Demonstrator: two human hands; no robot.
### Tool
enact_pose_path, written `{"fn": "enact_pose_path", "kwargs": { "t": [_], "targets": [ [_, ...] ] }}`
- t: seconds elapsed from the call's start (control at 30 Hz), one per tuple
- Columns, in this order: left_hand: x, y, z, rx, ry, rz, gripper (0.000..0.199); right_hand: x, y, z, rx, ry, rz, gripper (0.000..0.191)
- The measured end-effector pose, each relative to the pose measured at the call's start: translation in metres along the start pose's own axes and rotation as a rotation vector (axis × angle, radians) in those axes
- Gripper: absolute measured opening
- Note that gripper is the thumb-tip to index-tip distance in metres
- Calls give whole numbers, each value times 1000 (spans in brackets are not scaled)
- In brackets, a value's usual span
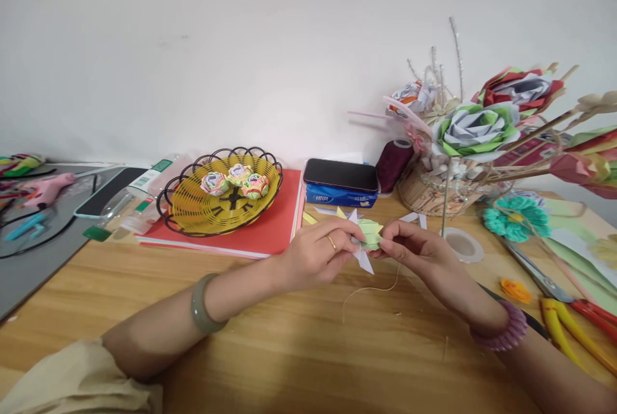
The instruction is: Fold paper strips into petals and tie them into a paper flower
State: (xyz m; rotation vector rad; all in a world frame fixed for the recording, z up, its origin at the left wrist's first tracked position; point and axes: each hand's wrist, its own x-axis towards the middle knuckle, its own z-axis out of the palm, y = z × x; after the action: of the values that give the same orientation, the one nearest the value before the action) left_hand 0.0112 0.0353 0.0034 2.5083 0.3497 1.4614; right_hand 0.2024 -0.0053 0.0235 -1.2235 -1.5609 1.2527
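Between my two hands, above the wooden table, is a folded paper piece (370, 234) in light green, with pointed white and yellow tips sticking out. My left hand (322, 248) grips it from the left, fingers closed over its white part. The thumb and fingers of my right hand (418, 243) pinch its right edge. A thin thread (371, 288) hangs below the paper and curls on the table. Just behind lie a few folded paper strips (413, 218). My fingers hide part of the paper piece.
A yellow wicker basket (193, 211) with three paper balls stands on red paper (270, 243) at left. Behind my hands, a phone (341, 174) rests on a blue tissue pack (340, 194). Paper flowers (477, 130), a tape roll (461, 245) and scissors (554, 301) are at right.
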Motion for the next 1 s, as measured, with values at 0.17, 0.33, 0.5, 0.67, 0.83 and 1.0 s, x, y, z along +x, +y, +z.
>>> {"fn": "enact_pose_path", "kwargs": {
  "t": [0.17, 0.33, 0.5, 0.67, 0.83, 1.0],
  "targets": [
    [-1, -1, 1, -53, -5, -38, 10, -2, 1, 0, 0, -24, 3, 21],
    [0, -1, 2, -118, 3, -96, 9, -3, 1, 0, -4, -35, -6, 21],
    [-1, -1, 4, -152, 15, -153, 9, -3, 2, 2, 23, -50, -4, 21],
    [-3, 0, 5, -195, 18, -218, 8, -2, 1, 4, 50, -51, 6, 20],
    [1, 2, 4, -382, 30, -503, 6, -1, 1, 4, -17, -18, 28, 22],
    [9, -2, 4, -474, -48, -909, 6, -8, -1, 4, -351, 280, -227, 10]
  ]
}}
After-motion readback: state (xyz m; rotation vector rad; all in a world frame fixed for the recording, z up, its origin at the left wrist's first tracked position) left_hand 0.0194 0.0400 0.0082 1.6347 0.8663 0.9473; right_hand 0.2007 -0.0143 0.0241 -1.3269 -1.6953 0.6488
